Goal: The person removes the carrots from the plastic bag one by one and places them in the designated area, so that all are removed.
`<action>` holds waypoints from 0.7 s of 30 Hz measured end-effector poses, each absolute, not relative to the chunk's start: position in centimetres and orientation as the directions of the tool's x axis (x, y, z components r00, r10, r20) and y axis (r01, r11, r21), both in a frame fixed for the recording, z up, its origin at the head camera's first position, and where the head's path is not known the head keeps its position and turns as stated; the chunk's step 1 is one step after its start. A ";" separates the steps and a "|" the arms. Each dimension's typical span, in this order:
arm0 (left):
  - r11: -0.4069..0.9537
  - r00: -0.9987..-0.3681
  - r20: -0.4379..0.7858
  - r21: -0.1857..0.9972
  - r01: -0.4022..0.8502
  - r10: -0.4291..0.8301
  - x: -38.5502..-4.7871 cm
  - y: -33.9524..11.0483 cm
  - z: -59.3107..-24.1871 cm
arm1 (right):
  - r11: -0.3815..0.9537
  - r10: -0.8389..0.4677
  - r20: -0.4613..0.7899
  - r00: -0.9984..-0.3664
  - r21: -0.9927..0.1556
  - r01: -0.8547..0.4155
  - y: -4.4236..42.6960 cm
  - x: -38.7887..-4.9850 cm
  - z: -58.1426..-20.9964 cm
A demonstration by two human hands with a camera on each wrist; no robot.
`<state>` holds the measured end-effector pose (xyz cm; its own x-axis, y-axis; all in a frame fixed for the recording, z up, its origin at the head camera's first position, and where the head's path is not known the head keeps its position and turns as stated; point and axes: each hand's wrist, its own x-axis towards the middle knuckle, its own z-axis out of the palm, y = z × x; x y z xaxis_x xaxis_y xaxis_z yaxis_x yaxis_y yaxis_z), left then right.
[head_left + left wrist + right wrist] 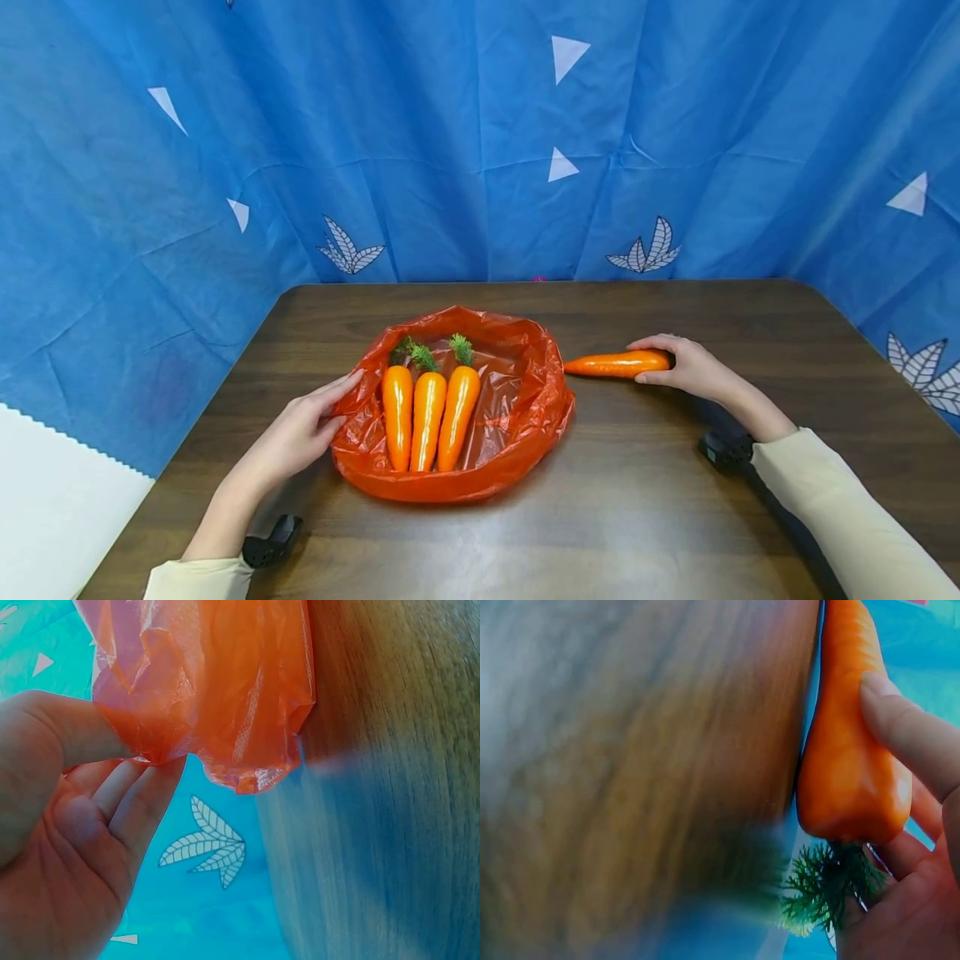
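A red plastic bag [525, 454] lies wide-mouthed on the table, its rim rolled into a ring. Inside it three orange carrots [428, 417] lie side by side, green tops toward the far side. My left hand [296, 433] pinches the bag's left edge; in the left wrist view the thumb is on one side of the red plastic [240, 690] and the fingers on the other. To the right of the bag, my right hand [686, 367] grips another carrot [611, 364] near its thick end. That carrot's tip points left, at the bag's rim. Its green top [829, 889] shows below the palm.
Everything rests on a dark brown wooden table [600, 533]. A blue curtain [465, 125] with white triangles and leaf prints hangs behind its far edge and along the sides. White material [60, 500] shows at the lower left. Black devices [273, 542] sit at both wrists.
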<state>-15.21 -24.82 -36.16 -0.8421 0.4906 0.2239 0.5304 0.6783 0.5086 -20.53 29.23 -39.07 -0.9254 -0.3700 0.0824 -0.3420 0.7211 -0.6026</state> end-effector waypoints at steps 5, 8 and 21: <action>0.686 -0.847 0.221 0.505 0.524 0.484 -15.1 -25.1 -36.2 | 0.735 -0.391 0.067 -0.918 -0.578 -0.355 28.9 -20.8 -38.6; 0.689 -0.849 0.215 0.506 0.519 0.482 -15.2 -25.2 -36.2 | 0.745 -0.404 0.068 -0.912 -0.554 -0.371 28.8 -20.7 -38.2; 0.670 -0.848 0.212 0.533 0.517 0.486 -15.2 -25.0 -36.3 | 0.727 -0.437 0.078 -0.896 -0.556 -0.403 27.5 -20.1 -33.6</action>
<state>-15.24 -24.99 -36.32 -0.8481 0.4856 0.2117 0.5167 0.6703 0.5327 -20.13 27.47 -33.62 -0.8963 -0.4366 0.0780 -0.4025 0.7270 -0.5563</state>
